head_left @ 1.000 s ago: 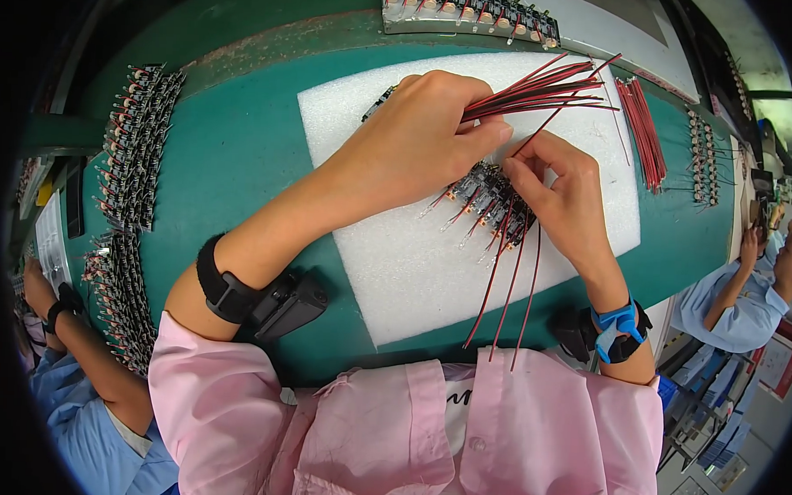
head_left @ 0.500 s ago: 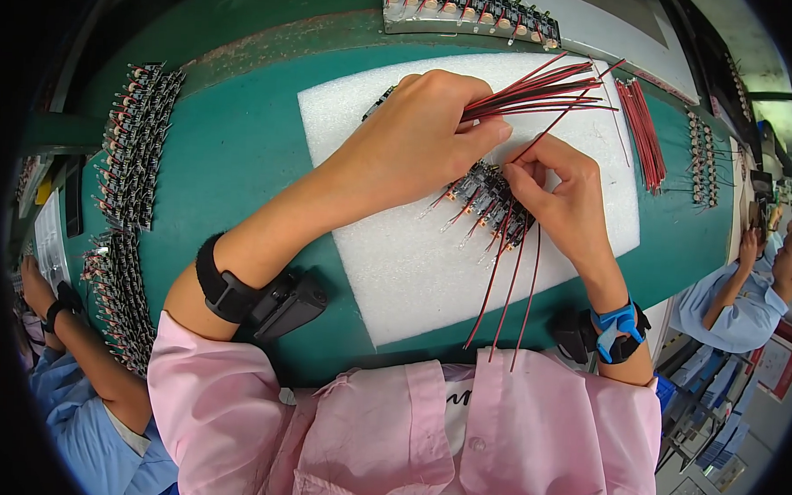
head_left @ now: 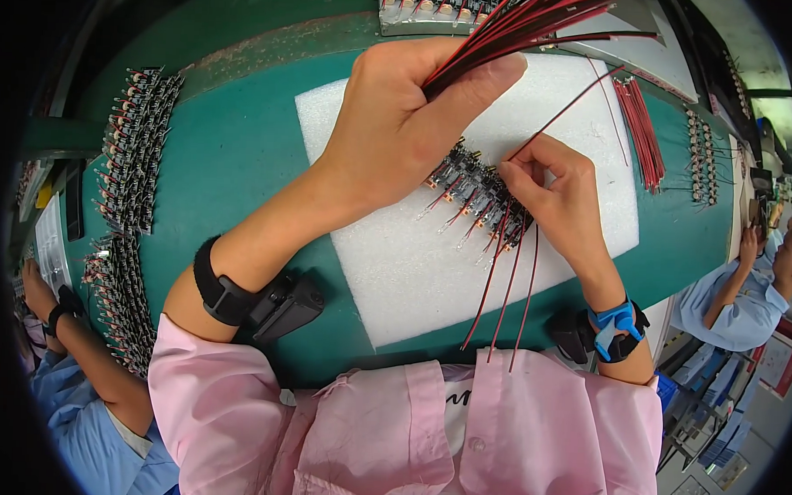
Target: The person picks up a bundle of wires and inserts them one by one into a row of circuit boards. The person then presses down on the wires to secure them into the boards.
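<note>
Left hand (head_left: pixel 409 126) partly hides circuit boards (head_left: pixel 480 196); top edge crops wires (head_left: pixel 508 35).

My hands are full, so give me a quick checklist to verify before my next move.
1. Left hand gripping the red-and-black wire bundle: ok.
2. Right hand pinching one single wire: ok.
3. Small circuit boards resting on the white foam sheet: ok.
4. Three long wires kept within the foam's near edge: not ok, their ends run past it.
5. Single wire's lower tip meeting a board: cannot tell, fingers hide it.
</note>
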`<state>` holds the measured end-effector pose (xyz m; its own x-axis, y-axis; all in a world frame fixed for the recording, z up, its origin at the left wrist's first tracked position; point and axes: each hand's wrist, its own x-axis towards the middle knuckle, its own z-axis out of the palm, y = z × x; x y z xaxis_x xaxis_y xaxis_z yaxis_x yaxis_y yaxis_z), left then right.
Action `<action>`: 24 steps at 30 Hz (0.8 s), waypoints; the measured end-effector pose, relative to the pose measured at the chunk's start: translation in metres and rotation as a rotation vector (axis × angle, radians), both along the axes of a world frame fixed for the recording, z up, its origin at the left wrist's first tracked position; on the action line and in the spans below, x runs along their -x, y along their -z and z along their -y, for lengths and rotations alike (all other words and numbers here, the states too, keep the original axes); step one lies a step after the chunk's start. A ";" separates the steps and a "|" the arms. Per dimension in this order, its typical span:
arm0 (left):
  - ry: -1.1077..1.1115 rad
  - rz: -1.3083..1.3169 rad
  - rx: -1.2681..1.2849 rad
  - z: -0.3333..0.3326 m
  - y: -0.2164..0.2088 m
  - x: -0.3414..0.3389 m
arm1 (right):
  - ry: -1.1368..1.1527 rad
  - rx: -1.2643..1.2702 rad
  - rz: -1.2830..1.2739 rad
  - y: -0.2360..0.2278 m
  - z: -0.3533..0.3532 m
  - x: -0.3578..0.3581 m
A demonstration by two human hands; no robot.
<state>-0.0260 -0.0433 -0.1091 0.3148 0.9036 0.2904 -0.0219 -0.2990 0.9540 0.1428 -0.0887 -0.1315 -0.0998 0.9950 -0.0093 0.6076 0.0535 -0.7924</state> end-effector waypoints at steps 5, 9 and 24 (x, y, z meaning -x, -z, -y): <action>-0.009 0.040 -0.061 0.000 0.002 -0.001 | -0.013 -0.014 0.012 -0.001 -0.002 0.002; 0.008 0.030 -0.063 0.000 0.000 0.001 | -0.011 -0.007 0.007 0.000 -0.001 0.002; 0.042 -0.032 -0.070 -0.001 0.000 0.004 | -0.160 -0.047 0.126 -0.010 -0.007 0.002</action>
